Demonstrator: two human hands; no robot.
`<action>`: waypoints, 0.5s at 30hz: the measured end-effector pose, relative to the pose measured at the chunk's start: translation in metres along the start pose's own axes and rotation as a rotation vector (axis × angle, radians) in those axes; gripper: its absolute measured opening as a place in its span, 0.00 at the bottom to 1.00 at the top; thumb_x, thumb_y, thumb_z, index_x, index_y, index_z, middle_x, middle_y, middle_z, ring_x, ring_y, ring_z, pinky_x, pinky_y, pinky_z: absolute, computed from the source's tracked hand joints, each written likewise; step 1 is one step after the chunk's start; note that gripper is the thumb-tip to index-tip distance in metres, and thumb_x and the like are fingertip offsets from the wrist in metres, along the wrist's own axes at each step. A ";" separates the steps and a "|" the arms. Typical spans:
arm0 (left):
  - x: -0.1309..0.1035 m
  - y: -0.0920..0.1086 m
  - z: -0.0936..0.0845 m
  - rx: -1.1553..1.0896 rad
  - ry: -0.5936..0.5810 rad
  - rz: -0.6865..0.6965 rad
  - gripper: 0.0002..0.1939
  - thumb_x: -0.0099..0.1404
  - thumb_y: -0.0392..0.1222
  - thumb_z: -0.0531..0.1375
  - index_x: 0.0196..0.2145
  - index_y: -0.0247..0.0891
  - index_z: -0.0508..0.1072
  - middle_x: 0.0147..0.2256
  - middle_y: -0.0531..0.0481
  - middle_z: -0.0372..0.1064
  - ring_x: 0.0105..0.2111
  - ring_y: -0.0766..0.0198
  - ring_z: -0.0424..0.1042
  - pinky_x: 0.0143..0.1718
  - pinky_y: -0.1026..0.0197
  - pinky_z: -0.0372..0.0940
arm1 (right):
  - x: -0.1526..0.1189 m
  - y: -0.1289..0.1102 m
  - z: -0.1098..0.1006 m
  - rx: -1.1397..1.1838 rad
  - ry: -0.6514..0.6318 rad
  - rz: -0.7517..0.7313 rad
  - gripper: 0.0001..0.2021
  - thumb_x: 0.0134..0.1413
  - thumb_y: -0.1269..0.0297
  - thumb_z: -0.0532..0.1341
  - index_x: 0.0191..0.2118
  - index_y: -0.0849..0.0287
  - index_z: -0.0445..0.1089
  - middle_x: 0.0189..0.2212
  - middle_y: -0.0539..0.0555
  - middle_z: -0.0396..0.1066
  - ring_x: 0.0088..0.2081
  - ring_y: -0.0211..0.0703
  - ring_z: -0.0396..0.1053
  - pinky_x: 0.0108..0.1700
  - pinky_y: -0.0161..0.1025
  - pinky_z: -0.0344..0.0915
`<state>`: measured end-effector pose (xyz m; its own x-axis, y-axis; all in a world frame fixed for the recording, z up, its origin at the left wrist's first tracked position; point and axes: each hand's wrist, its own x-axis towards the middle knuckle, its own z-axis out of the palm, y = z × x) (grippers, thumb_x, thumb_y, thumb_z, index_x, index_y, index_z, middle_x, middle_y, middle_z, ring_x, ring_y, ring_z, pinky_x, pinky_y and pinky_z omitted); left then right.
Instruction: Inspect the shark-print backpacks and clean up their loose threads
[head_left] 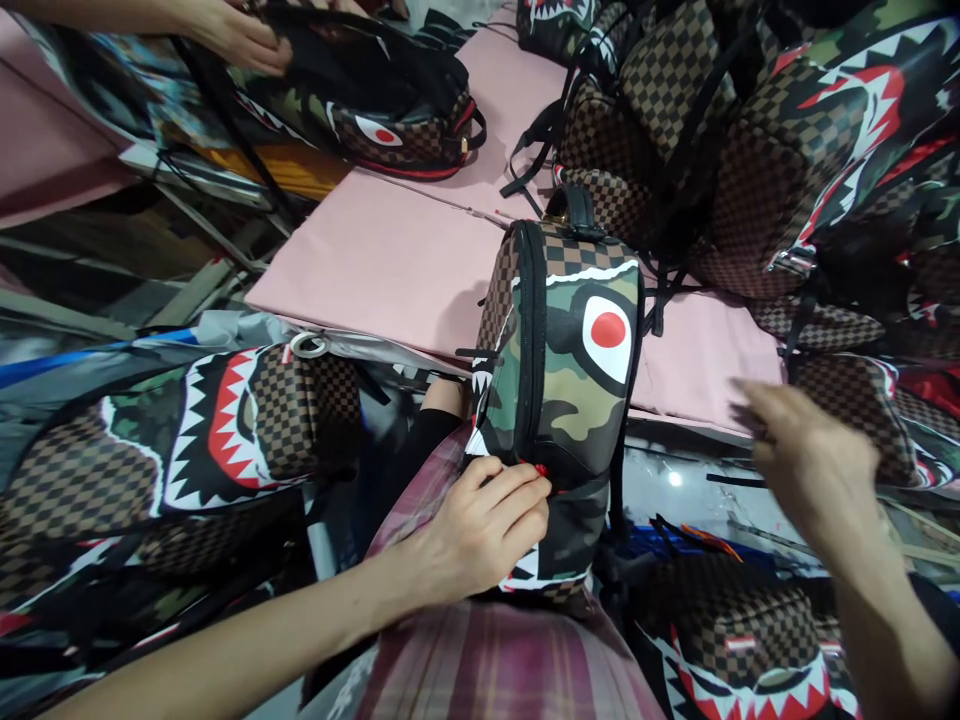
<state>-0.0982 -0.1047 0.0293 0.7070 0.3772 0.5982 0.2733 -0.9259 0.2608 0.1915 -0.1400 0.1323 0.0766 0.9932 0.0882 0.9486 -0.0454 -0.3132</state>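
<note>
Gripping with bent fingers, the left hand [487, 520] had hold of the lower left side of the camouflage backpack [574, 400]. This backpack stood upright in the middle, between the plaid cloth [510, 660] on the person's lap and the pink table [390, 255]. A small red piece [538, 469] showed beside the fingertips. The right hand [817, 465] was in the air to the right, apart from the backpack; it was blurred, so I cannot tell how far it was open or if it held something. At far left, a co-worker's hand [240, 38] was at a dark backpack [409, 105]. Checkered bags [776, 180] were heaped at far right.
</note>
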 end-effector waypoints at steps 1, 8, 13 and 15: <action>0.000 0.000 0.001 0.004 -0.003 -0.001 0.08 0.64 0.28 0.52 0.30 0.32 0.68 0.37 0.48 0.73 0.40 0.61 0.68 0.38 0.57 0.54 | -0.003 -0.008 0.009 0.082 -0.064 -0.107 0.14 0.58 0.70 0.50 0.47 0.56 0.67 0.38 0.58 0.68 0.33 0.43 0.68 0.31 0.37 0.64; 0.018 0.004 0.002 -0.107 0.019 -0.204 0.03 0.62 0.32 0.57 0.30 0.34 0.66 0.30 0.52 0.70 0.33 0.65 0.65 0.36 0.58 0.54 | -0.001 -0.050 0.056 0.463 -0.346 -0.306 0.10 0.54 0.77 0.54 0.35 0.59 0.70 0.32 0.53 0.67 0.32 0.39 0.67 0.34 0.34 0.62; 0.033 0.008 -0.007 -0.101 -0.054 -0.318 0.04 0.62 0.37 0.57 0.30 0.35 0.69 0.26 0.51 0.64 0.28 0.63 0.59 0.31 0.58 0.50 | 0.004 -0.057 0.055 0.453 -0.290 -0.271 0.09 0.51 0.79 0.51 0.29 0.60 0.64 0.28 0.51 0.64 0.29 0.38 0.63 0.31 0.34 0.58; 0.033 0.011 -0.009 -0.111 -0.049 -0.310 0.05 0.62 0.36 0.57 0.29 0.35 0.68 0.25 0.51 0.64 0.28 0.63 0.59 0.32 0.58 0.49 | 0.005 -0.061 0.054 0.484 -0.258 -0.251 0.08 0.54 0.77 0.51 0.28 0.59 0.62 0.26 0.50 0.63 0.28 0.37 0.62 0.30 0.33 0.57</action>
<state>-0.0773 -0.1023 0.0585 0.6325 0.6366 0.4411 0.4093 -0.7583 0.5074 0.1179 -0.1270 0.1010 -0.2657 0.9641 0.0016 0.6758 0.1874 -0.7128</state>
